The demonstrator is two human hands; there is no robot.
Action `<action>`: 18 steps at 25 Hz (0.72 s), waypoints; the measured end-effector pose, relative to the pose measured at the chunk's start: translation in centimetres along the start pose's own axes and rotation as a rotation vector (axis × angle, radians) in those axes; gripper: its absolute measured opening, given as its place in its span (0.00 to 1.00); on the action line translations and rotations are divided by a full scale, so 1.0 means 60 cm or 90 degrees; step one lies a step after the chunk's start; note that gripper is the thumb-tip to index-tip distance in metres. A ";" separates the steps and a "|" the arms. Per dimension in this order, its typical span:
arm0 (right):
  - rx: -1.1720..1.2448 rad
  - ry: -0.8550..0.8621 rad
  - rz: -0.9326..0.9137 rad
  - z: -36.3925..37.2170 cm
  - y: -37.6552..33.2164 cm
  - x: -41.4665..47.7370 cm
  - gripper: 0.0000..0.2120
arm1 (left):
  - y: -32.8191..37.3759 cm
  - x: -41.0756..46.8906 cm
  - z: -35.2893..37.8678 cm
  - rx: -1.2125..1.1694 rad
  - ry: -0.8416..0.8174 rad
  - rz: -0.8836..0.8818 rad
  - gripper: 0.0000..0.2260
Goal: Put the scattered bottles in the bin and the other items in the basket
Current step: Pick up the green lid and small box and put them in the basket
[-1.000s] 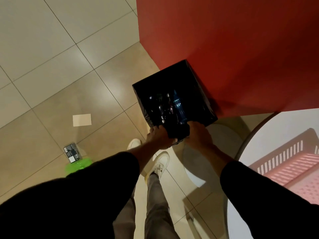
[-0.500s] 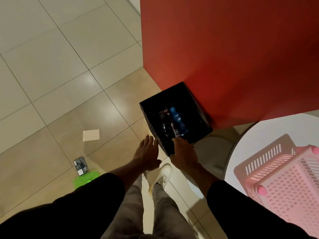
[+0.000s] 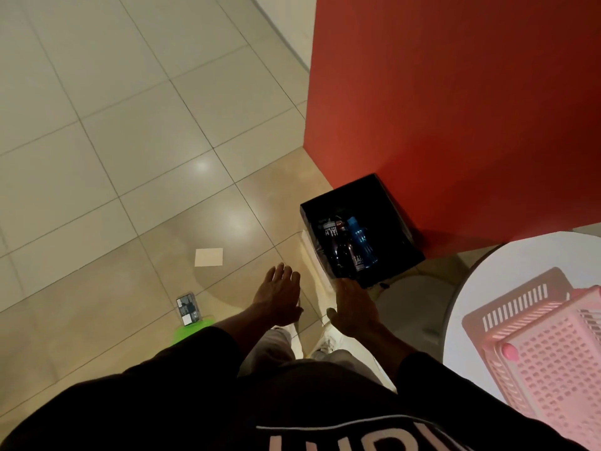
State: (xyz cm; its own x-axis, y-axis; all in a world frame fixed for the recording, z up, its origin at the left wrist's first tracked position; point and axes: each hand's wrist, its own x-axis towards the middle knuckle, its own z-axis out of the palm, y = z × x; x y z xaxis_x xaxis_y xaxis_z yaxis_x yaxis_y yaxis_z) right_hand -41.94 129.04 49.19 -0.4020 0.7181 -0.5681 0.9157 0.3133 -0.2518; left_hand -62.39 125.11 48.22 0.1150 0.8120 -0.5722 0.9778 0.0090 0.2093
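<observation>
A black bin (image 3: pixel 388 203) stands on the floor against the red wall, with a dark bottle (image 3: pixel 341 249) and a blue bottle (image 3: pixel 361 242) lying inside. My left hand (image 3: pixel 278 294) hovers open, left of the bin and apart from it. My right hand (image 3: pixel 353 304) is open too, its fingertips just short of the bin's near corner. A pink basket (image 3: pixel 533 333) sits on the round white table at the right. On the floor lie a pale card (image 3: pixel 208 257), a small dark packet (image 3: pixel 187 308) and a green item (image 3: pixel 190 331), partly hidden by my sleeve.
The red wall (image 3: pixel 455 109) rises behind the bin. The round white table (image 3: pixel 481 288) fills the lower right. My feet in pale shoes stand just below my hands. Tiled floor (image 3: pixel 113 141) stretches to the left and back.
Both hands were gripping the bin's near edge a second ago; they have let go and pulled back, open. The bin stands on the floor. The view has risen and moved away.
</observation>
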 end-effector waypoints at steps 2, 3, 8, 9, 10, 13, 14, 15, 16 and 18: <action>-0.006 -0.001 -0.028 0.003 -0.022 0.003 0.35 | -0.015 -0.017 0.001 -0.013 0.016 -0.022 0.40; -0.012 -0.004 -0.042 0.003 -0.028 0.004 0.36 | -0.021 -0.025 0.002 -0.020 0.022 -0.035 0.39; -0.064 0.001 -0.137 -0.005 -0.033 0.021 0.36 | -0.044 -0.070 0.016 -0.091 0.056 -0.149 0.36; -0.076 0.002 -0.158 -0.008 -0.029 0.025 0.36 | -0.042 -0.082 0.022 -0.113 0.065 -0.178 0.35; -0.084 0.002 -0.178 -0.012 -0.025 0.027 0.36 | -0.036 -0.097 0.031 -0.138 0.072 -0.210 0.34; -0.063 0.011 -0.206 -0.018 -0.015 0.030 0.36 | -0.005 -0.140 0.065 -0.183 0.072 -0.294 0.33; -0.056 0.008 -0.218 -0.016 -0.014 0.028 0.36 | 0.009 -0.155 0.080 -0.201 0.070 -0.320 0.33; -0.054 0.008 -0.227 -0.011 -0.012 0.025 0.35 | 0.022 -0.167 0.096 -0.215 0.073 -0.341 0.33; -0.059 0.006 -0.236 -0.003 -0.011 0.019 0.35 | 0.037 -0.181 0.111 -0.230 0.078 -0.360 0.33; -0.069 -0.015 -0.253 0.022 -0.012 -0.005 0.35 | 0.061 -0.210 0.138 -0.259 0.082 -0.389 0.33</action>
State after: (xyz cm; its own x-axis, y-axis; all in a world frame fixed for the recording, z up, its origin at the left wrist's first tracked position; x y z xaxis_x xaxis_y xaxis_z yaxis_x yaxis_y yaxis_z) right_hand -42.49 127.78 48.48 -0.7232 0.5142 -0.4610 0.6836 0.6278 -0.3723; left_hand -58.79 110.10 49.64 -0.4739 0.6545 -0.5891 0.7158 0.6760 0.1752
